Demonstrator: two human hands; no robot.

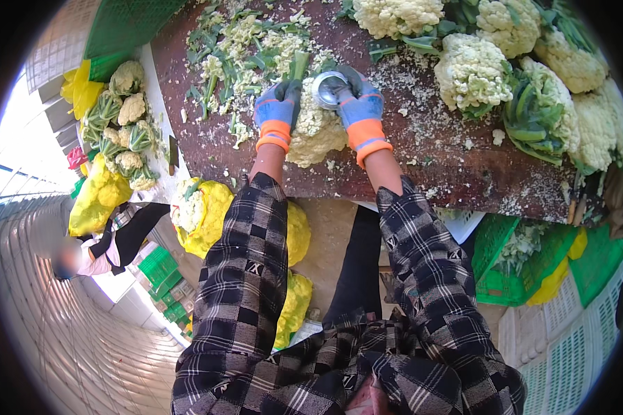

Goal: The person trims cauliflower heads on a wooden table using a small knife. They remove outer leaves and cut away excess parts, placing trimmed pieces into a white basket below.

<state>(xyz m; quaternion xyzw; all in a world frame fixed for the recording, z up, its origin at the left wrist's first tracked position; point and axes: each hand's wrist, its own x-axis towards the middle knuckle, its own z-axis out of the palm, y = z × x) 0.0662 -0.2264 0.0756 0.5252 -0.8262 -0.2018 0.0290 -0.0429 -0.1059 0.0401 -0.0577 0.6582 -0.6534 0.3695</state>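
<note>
A cauliflower head (315, 136) lies on the dark red-brown tabletop (228, 166) in front of me, between my gloved hands. My left hand (279, 108), in a blue-grey glove with an orange cuff, grips its left side close to a thick green stalk (300, 63). Held in my right hand (362, 98) is a round, shiny, ring-shaped object (326, 89), pressed against or just over the head's upper right side. Its exact kind I cannot tell. The fingers of both hands are partly hidden.
Trimmed leaves and florets (233, 67) litter the table's far left. Several cauliflowers (472, 72) crowd the right side. Below the edge stand yellow net bags (202, 218) and a green crate (503, 288). At left are more cauliflowers (131, 110) and another person (104, 254).
</note>
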